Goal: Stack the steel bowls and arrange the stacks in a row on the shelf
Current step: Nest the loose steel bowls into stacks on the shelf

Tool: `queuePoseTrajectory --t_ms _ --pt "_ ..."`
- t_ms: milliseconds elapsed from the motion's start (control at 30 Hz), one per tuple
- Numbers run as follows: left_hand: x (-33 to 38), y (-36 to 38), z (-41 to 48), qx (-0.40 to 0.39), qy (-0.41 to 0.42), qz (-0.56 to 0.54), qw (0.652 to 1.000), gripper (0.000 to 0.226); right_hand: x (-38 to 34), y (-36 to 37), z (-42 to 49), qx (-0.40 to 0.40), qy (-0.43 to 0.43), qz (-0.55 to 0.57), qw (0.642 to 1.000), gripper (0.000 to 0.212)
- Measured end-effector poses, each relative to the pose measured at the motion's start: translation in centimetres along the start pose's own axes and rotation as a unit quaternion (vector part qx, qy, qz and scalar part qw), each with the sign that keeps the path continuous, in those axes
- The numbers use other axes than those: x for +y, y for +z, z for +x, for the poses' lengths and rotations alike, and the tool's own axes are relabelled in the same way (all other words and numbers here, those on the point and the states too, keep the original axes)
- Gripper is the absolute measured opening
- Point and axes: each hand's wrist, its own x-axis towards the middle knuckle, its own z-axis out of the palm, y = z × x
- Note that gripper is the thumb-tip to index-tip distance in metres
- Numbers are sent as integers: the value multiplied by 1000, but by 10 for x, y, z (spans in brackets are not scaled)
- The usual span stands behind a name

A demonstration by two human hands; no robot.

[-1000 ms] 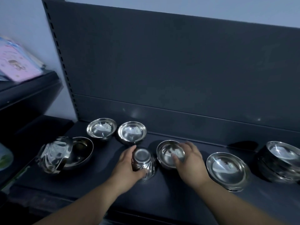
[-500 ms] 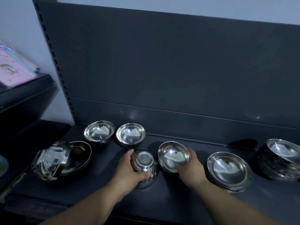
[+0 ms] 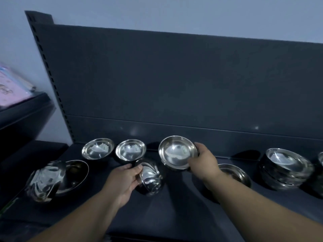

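Dark shelf [image 3: 174,206] held two upright bowls [image 3: 130,149] just behind the left hand [image 3: 122,179], whose grip wrapped a tipped bowl [image 3: 151,178]; the right hand [image 3: 203,160] pinched a raised bowl [image 3: 175,151].

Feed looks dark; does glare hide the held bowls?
Head view: dim bluish light, both visible; glare spots inside the raised bowl in the right hand, streaky reflections on the tilted bowl in the left hand; wide-angle bends the back panel.
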Motion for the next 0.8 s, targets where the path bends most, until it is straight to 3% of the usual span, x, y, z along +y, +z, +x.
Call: queuePoseTrajectory --t_ms 100,233,367,500,667,733,800 --pt "1 21 -13 -35 56 79 995 25 3 -31 5 14 -9 -10 1000 38" --pt "-2 65 -35 -61 168 202 963 25 16 -81 6 55 11 38 998 22" --pt "-14 109 -49 -88 237 282 926 30 44 -127 9 69 39 102 992 22" --pt "-32 142 -53 -83 341 441 826 34 61 -165 6 55 60 201 976 9" --pt "-56 168 -53 -130 430 541 711 30 77 -195 7 50 61 251 965 10" --pt "-69 170 -46 -139 446 556 687 29 82 -198 8 38 64 261 962 9" --pt "-79 168 -41 -140 449 550 690 30 84 -198 9 20 64 269 961 9"
